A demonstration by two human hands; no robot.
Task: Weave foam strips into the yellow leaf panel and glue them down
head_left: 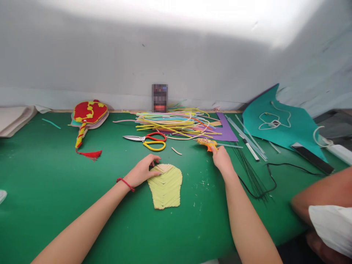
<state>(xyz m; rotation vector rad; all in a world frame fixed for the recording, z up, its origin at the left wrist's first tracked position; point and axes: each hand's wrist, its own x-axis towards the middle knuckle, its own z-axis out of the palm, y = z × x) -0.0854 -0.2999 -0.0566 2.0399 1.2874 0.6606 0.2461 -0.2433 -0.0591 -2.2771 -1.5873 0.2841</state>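
Observation:
A flat yellow-green piece made of slanting rows of fuzzy strips (165, 189), pale peach at its top, lies on the green table. My left hand (145, 170) holds its upper left edge, the thumb across the surface and the fingers curled beyond the top. To the right, my right hand (221, 159) is closed around a yellow-orange hot glue gun (207, 143), whose nozzle points left, apart from the piece. A short pale strip (176, 151) lies between the hands. Scissors (148, 140) with one red and one yellow handle rest beyond my left hand.
Colourful pipe cleaners (176, 124) are heaped at the back, before a propped phone (160, 98). A red and yellow fan (90, 113) lies left. Glue sticks (246, 135), thin dark wires (251, 172), a black cord (272, 185) and a teal sheet (286, 121) lie right, near another person's arm (321, 194).

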